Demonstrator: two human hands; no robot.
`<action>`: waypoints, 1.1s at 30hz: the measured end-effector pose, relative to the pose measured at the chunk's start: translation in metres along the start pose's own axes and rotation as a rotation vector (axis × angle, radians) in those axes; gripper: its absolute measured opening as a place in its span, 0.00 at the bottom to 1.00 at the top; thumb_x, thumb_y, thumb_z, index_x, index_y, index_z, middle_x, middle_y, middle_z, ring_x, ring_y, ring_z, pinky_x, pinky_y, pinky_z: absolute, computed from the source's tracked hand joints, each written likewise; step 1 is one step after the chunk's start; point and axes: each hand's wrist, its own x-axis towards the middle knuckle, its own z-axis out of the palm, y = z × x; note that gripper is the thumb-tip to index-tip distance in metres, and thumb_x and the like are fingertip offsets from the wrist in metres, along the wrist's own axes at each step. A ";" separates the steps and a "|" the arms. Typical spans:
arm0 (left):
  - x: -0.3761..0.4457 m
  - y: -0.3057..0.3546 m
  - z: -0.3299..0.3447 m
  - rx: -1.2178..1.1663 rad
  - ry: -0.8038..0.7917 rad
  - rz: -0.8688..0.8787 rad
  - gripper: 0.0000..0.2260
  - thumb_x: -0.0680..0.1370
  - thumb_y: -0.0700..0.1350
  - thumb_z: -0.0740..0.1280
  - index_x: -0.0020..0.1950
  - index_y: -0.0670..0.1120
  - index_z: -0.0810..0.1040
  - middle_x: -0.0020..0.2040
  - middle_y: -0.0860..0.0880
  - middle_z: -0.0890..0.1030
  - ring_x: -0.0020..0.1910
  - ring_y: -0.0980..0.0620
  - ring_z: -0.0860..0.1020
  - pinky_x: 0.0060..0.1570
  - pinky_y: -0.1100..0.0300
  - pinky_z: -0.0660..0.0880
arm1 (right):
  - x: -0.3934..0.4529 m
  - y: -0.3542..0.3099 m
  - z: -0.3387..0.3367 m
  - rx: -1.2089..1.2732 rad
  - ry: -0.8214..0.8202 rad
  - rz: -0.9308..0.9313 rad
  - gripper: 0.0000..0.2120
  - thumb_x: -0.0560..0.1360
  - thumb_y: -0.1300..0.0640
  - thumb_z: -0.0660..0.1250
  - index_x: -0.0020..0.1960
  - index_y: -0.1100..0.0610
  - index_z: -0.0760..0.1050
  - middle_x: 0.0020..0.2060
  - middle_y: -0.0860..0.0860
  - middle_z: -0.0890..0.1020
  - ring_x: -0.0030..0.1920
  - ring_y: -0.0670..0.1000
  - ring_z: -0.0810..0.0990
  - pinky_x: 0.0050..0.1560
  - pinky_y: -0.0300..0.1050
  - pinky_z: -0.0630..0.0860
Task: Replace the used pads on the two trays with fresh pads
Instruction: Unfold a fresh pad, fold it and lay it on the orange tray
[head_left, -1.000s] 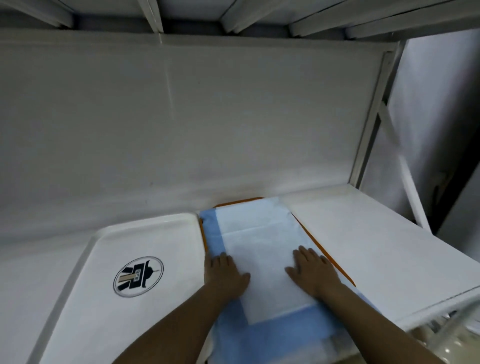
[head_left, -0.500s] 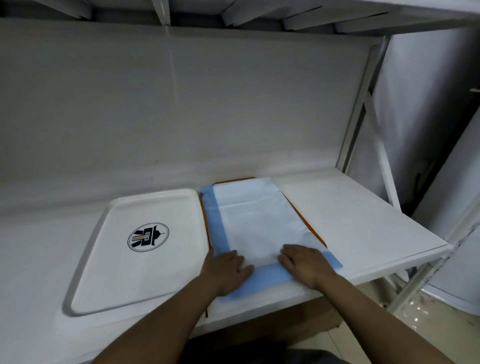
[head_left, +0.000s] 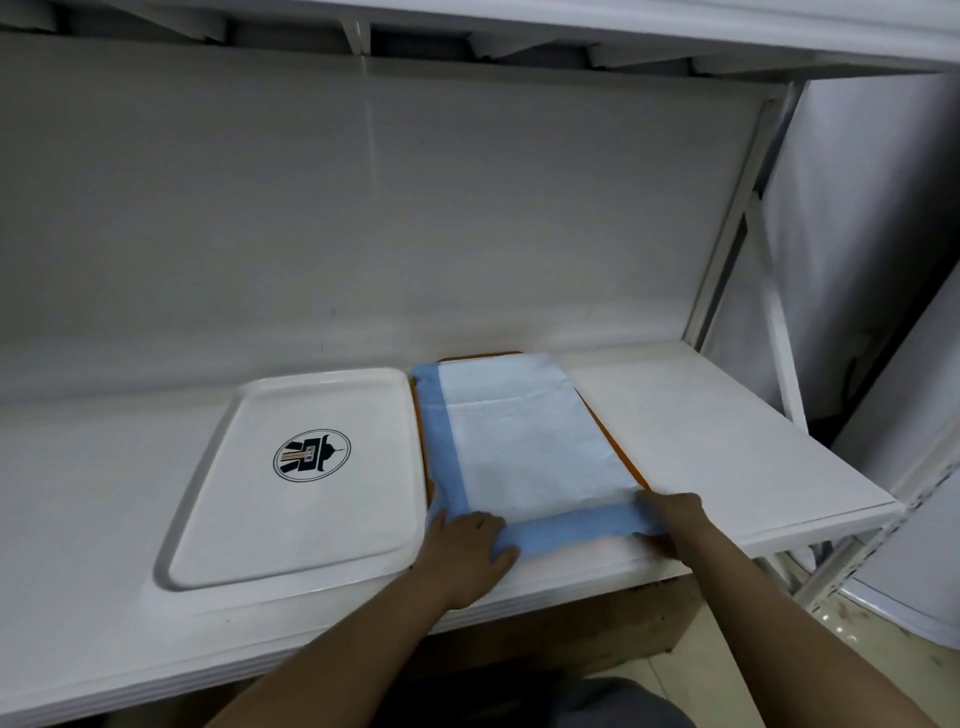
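Note:
A white pad with blue borders (head_left: 524, 447) lies over an orange tray (head_left: 626, 465), of which only thin rim strips show. My left hand (head_left: 465, 540) rests on the pad's near left corner, thumb stretched along the blue edge. My right hand (head_left: 675, 514) presses the near right corner, fingers pointing left over the blue strip. To the left sits a bare white tray (head_left: 291, 525) with a round black logo and no pad on it.
Both trays sit on a white shelf (head_left: 717, 447) with a white back wall. A metal upright stands at the right end, another shelf hangs overhead, and the floor shows below the front edge.
Both hands have slid back along the pad from its middle to the near blue border. The view has pulled back, so more of the shelf shows.

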 end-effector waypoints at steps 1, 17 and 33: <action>0.001 -0.001 -0.001 -0.010 -0.002 -0.019 0.23 0.81 0.59 0.50 0.73 0.50 0.63 0.72 0.51 0.67 0.71 0.52 0.65 0.72 0.52 0.49 | 0.001 0.001 0.001 0.083 -0.086 0.052 0.11 0.77 0.57 0.65 0.55 0.62 0.71 0.43 0.59 0.73 0.50 0.59 0.77 0.45 0.47 0.73; 0.030 0.013 -0.013 -0.157 -0.126 -0.005 0.26 0.81 0.58 0.53 0.77 0.49 0.55 0.77 0.49 0.58 0.74 0.49 0.61 0.72 0.54 0.59 | -0.012 -0.025 -0.021 0.027 -0.323 -0.099 0.14 0.77 0.62 0.64 0.62 0.64 0.73 0.53 0.61 0.77 0.40 0.55 0.77 0.39 0.47 0.76; 0.047 0.019 -0.014 -0.136 -0.103 0.053 0.32 0.79 0.64 0.52 0.78 0.49 0.53 0.77 0.49 0.57 0.75 0.50 0.58 0.73 0.54 0.57 | -0.003 -0.019 -0.024 0.268 -0.398 -0.172 0.14 0.77 0.67 0.61 0.53 0.52 0.80 0.52 0.55 0.80 0.54 0.56 0.78 0.50 0.47 0.77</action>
